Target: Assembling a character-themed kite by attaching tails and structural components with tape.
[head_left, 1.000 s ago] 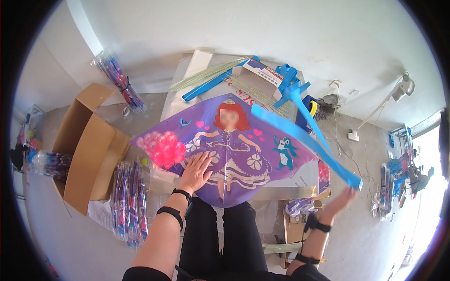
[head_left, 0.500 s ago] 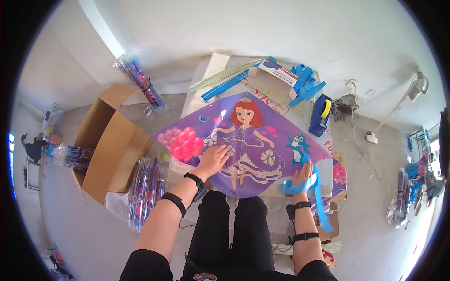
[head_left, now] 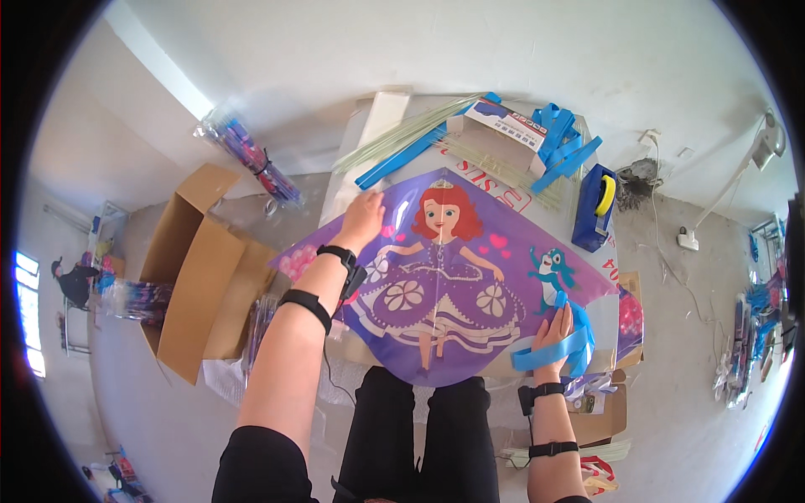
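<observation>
A purple kite sail (head_left: 440, 251), printed with a red-haired princess, lies spread over the table in front of me. My right hand (head_left: 553, 335) rests at its lower right edge, by the printed blue animal. A blue ribbon (head_left: 547, 359) loops round that hand and comes out at the fingertips, so the fingers hold it. Over the sail's upper left edge is my left hand (head_left: 366, 216), its fingers stretched forward and partly apart with nothing seen in them. My left forearm covers part of the pink balloons on the sail.
Thin pale rods (head_left: 402, 138), a blue strip (head_left: 401, 157), an opened small box (head_left: 503, 134) and folded blue ribbons (head_left: 560, 138) lie at the table's far side. A blue tape dispenser (head_left: 595, 208) stands right. Left is a cardboard box (head_left: 189, 285); a bundled pack (head_left: 251, 159) leans behind.
My left hand has lifted off the middle left of the sail and moved forward to its upper left edge. My right hand stays at the lower right with the ribbon.
</observation>
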Action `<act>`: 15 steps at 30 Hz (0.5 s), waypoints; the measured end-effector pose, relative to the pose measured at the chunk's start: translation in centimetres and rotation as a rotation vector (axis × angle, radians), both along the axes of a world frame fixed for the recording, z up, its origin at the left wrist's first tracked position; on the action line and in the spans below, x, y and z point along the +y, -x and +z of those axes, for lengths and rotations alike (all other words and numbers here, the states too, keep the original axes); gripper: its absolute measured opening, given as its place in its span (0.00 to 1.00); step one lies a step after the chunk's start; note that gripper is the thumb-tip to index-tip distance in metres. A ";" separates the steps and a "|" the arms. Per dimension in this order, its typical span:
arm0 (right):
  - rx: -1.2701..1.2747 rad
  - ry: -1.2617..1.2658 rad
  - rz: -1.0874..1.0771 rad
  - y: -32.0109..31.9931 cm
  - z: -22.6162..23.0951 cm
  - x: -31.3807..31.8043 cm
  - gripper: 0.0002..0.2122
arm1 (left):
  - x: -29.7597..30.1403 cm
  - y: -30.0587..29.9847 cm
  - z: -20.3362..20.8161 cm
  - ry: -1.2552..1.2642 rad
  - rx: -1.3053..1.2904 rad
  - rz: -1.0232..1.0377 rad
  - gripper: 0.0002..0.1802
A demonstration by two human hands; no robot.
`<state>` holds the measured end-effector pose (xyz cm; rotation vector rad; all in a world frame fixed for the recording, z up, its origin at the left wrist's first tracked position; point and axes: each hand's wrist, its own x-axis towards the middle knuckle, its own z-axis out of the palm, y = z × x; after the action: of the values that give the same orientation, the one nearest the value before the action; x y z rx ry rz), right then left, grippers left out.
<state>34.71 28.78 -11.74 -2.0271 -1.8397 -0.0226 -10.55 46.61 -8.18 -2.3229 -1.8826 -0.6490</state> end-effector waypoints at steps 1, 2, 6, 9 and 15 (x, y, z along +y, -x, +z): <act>0.031 0.011 -0.001 0.4 0.2 0.0 0.21 | 0.9 1.1 -0.3 -0.003 0.007 0.002 0.14; 0.031 0.010 -0.006 0.5 0.2 -0.2 0.21 | 1.7 1.7 -0.6 0.068 0.008 0.087 0.14; 0.009 0.019 -0.015 0.2 0.3 -0.3 0.21 | 3.8 2.7 -1.3 0.098 0.029 0.232 0.14; 0.038 0.026 -0.026 0.2 0.0 -0.3 0.20 | 5.4 4.4 -0.9 0.095 0.011 0.274 0.11; 0.028 0.024 -0.022 0.1 0.0 -0.3 0.20 | 6.0 5.1 -0.5 0.229 -0.027 0.339 0.13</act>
<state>34.59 28.49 -11.74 -2.0535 -1.8087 0.0216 -15.64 52.58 -8.65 -2.0379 -2.3978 -0.4482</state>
